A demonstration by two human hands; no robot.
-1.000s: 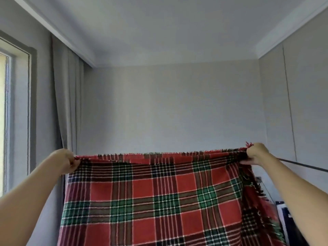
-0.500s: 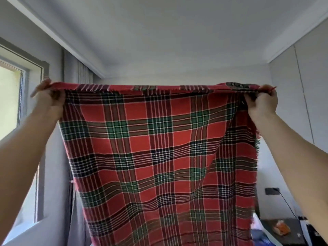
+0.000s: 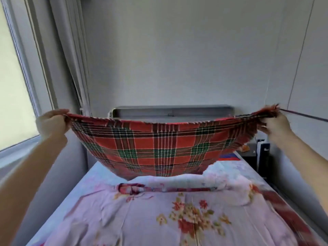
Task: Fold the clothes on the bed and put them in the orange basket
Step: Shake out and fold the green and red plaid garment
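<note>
A floral bedsheet (image 3: 177, 219) covers the bed nearest the viewer. Above its far half, a red plaid cloth (image 3: 156, 148) sags, its lowest fold just above the sheet. The left hand (image 3: 51, 124) and right hand (image 3: 274, 124) each clench an upper corner. Beyond stand a grey headboard (image 3: 170, 110) and wall.

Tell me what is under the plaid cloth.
The plaid cloth sags over the floral bedding. It covers the bedding's far end, so anything lying there cannot be seen.
</note>
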